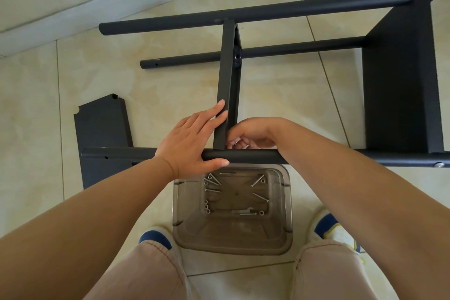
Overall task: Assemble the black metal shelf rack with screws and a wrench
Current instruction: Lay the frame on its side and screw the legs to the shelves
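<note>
Bare forearms, beige trousers (146, 273), blue socks (155, 238), white shoes (341, 234)

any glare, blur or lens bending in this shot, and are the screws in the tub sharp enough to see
Head view: soft, even daylight, no hard shadows, only mild sheen on the floor tiles. Wide-angle bending curves the nearest black tube and stretches the forearms at the edges. Focus is sharp; screws in the clear tub read clearly. The right hand partly hides behind the upright shelf panel.
</note>
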